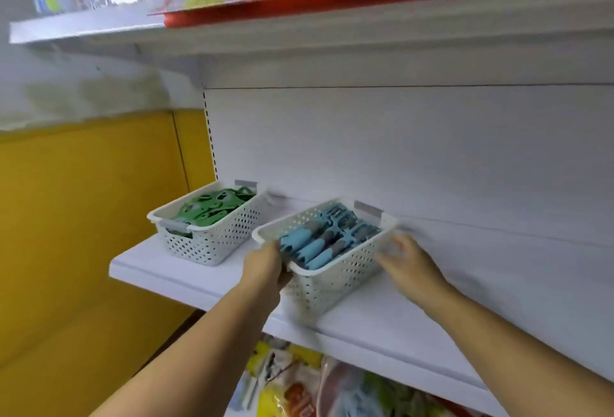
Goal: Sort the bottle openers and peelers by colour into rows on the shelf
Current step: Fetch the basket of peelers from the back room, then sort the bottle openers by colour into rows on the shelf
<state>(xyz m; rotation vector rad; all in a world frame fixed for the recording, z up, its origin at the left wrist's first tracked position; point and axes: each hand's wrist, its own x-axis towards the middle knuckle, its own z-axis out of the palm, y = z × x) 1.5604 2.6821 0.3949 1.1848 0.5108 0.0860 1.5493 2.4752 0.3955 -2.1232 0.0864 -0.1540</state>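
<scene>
One basket (332,284), its rim gripped by the left hand (265,267); right hand (408,260) blurred, grasp unclear.

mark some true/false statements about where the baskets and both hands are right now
1. The basket of blue peelers stands to the right of the basket of green bottle openers. True.
2. The left hand holds the basket of green bottle openers. False: it grips the near rim of the basket of blue peelers.
3. Both baskets are white with perforated walls. True.
4. The right hand reaches inside a basket. False: it is at the outer right side of the basket of blue peelers.
</scene>
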